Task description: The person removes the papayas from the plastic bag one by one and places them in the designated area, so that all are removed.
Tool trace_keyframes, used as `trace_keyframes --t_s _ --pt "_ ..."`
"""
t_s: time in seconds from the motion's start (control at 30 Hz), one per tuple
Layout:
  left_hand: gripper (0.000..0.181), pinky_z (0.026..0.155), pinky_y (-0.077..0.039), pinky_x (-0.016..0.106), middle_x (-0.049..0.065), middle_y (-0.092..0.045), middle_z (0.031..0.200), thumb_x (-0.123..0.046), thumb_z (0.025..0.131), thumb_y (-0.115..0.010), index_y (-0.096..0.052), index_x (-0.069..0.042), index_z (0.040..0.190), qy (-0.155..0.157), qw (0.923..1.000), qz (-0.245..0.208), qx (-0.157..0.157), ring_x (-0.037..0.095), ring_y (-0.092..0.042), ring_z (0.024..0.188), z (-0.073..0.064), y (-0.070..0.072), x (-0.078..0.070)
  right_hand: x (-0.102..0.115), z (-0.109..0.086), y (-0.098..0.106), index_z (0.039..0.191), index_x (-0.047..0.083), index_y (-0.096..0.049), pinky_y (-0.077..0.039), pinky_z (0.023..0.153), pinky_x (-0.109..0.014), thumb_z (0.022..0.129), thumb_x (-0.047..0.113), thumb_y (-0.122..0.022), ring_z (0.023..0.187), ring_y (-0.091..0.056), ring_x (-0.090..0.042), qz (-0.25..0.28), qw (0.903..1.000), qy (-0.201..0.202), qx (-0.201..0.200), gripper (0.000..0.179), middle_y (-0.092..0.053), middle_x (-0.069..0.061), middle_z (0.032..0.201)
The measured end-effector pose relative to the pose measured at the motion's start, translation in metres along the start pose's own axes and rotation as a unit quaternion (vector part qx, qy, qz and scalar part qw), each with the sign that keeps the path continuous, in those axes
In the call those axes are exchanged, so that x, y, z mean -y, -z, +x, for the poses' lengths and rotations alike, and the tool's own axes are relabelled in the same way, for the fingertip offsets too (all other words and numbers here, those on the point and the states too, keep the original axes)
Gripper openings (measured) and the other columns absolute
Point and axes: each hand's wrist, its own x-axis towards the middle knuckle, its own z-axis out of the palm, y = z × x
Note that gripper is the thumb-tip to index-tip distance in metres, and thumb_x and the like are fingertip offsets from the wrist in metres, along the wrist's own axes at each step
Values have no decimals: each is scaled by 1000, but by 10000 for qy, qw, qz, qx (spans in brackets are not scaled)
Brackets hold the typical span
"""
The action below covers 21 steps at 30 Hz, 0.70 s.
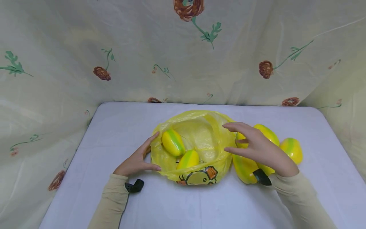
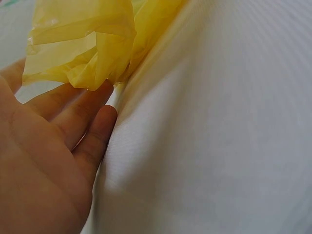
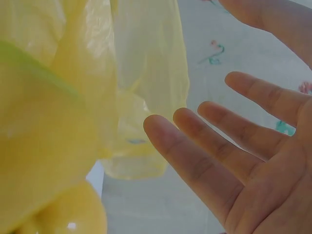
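A thin yellow plastic bag with a printed cartoon animal face lies on the table, its mouth spread wide. Inside are two glossy yellow fruits with green stripes, one fruit at the left and another fruit nearer the front. My left hand rests against the bag's left side, fingers extended; in the left wrist view, fingertips touch the plastic. At the bag's right side, my right hand hovers with fingers spread and nothing held. Below it, several similar fruits lie partly hidden by that hand.
One more yellow fruit sits at the right of the group. A white cloth covers the table, and a flower-patterned curtain hangs behind it. Each wrist wears a small black device.
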Motion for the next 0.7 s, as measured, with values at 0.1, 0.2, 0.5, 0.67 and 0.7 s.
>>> trace_keyframes --t_s 0.1,0.2,0.5,0.67,0.7 --pt "120 131 -12 59 -2 -5 176 -21 77 -94 -14 -40 165 -6 10000 9 0 29 -6 163 0 0 0 5 5 -1 152 14 -50 -56 103 -57 90 34 -82 137 -54 -35 -2 9999 80 81 72 -48 -9 158" --pt "120 131 -12 59 -2 -5 176 -22 77 -94 -14 -40 165 6 10000 19 -3 29 -6 163 0 0 1 8 11 -3 152 17 -49 -56 103 -56 90 34 -82 136 -56 -36 -24 9998 95 200 73 -49 -8 158" --pt "120 131 -12 58 -2 -5 176 -22 77 -94 -14 -40 165 31 10000 38 -7 29 -5 163 0 0 1 16 28 -9 152 19 -50 -59 101 -48 90 34 -81 139 -53 -32 -104 9981 408 441 70 -52 -5 155" --pt "121 131 -12 58 -1 -5 176 -23 76 -94 -13 -40 165 44 10000 55 -19 29 -6 163 1 0 1 19 37 -13 152 17 -49 -59 101 -46 91 32 -81 138 -52 -30 -73 9972 435 607 71 -51 -5 154" --pt "121 131 -12 58 -1 -5 176 -23 76 -94 -13 -40 165 40 10000 67 -22 29 -5 163 1 0 2 20 39 -13 152 16 -48 -59 101 -46 91 31 -81 138 -52 -30 -67 9970 442 636 71 -51 -5 154"
